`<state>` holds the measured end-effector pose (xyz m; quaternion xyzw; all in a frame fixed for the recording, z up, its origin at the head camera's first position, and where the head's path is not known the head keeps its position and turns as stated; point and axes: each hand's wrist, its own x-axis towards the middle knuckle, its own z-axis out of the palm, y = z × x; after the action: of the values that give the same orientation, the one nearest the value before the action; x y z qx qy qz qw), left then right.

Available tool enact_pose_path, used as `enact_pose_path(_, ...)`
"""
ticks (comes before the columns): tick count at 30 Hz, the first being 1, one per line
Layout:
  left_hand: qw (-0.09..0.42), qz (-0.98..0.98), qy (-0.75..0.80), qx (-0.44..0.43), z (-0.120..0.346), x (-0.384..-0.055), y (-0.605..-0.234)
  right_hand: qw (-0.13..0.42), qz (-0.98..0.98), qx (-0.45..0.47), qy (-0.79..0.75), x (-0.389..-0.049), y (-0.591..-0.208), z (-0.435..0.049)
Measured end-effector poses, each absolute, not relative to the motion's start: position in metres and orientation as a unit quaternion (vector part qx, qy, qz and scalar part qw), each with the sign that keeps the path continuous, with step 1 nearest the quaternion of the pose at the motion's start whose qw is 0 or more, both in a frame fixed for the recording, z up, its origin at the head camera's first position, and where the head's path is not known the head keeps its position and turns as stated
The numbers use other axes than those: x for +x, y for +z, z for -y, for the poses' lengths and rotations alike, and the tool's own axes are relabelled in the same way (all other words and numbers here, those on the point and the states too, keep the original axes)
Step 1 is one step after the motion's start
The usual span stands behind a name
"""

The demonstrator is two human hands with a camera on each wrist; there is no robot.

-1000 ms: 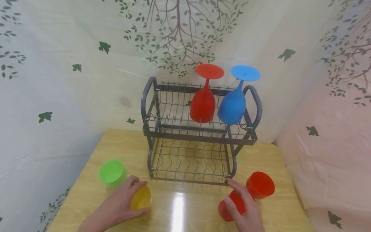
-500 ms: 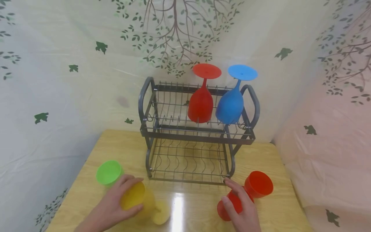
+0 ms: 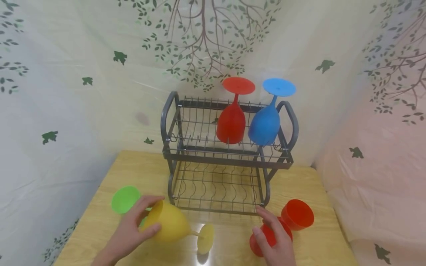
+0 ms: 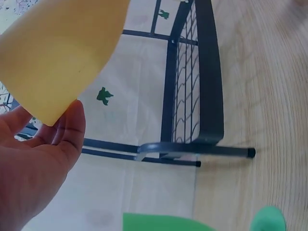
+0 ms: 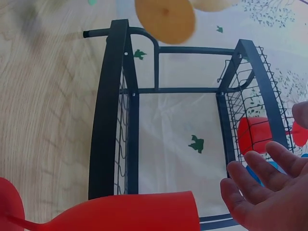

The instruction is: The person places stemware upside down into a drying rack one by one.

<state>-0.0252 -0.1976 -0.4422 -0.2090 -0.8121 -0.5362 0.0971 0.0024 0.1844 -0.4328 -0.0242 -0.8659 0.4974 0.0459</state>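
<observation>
My left hand (image 3: 133, 221) grips a yellow goblet (image 3: 171, 221) by its bowl near the rim. The goblet is tilted on its side, its mouth towards the hand and its foot to the right. In the left wrist view the curled fingers hold the yellow bowl (image 4: 62, 53). Behind that hand stands a green goblet (image 3: 124, 200), partly covered. Over the foot of a red goblet (image 3: 297, 214) hovers my right hand (image 3: 274, 236). The right wrist view shows its fingers loosely spread and holding nothing, apart from the upright red goblet (image 5: 144, 211).
A dark two-tier dish rack (image 3: 229, 160) stands at the back of the wooden table (image 3: 133, 166). On its upper tier, a red goblet (image 3: 231, 125) and a blue goblet (image 3: 265, 125) sit upside down at the right. A patterned cloth (image 3: 83, 122) hangs behind.
My left hand has lifted and tipped the yellow goblet, swinging its foot out to the right. The right hand has stayed nearly in place. The head view has shifted slightly.
</observation>
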Motion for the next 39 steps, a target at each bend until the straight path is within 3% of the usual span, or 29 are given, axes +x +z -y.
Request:
enact_pose_path(12,0.051,0.698,-0.694,-0.168,0.179,-0.029,-0.454,0.095,0.85,0.026,0.518,-0.002,-0.435,-0.173)
enact_pose_path(17,0.029,0.688,-0.713,-0.131,0.172,-0.027,-0.453,0.079,0.843,0.026,0.531,-0.003,-0.436,-0.17)
enact_pose_path(27,0.038,0.635,-0.77,-0.051,0.15,-0.02,-0.459,0.091,0.809,0.083,0.574,-0.003,-0.44,-0.165)
enact_pose_path(39,-0.01,0.479,-0.873,-0.095,0.124,-0.026,-0.475,0.068,0.791,0.113,0.598,-0.004,-0.455,-0.159)
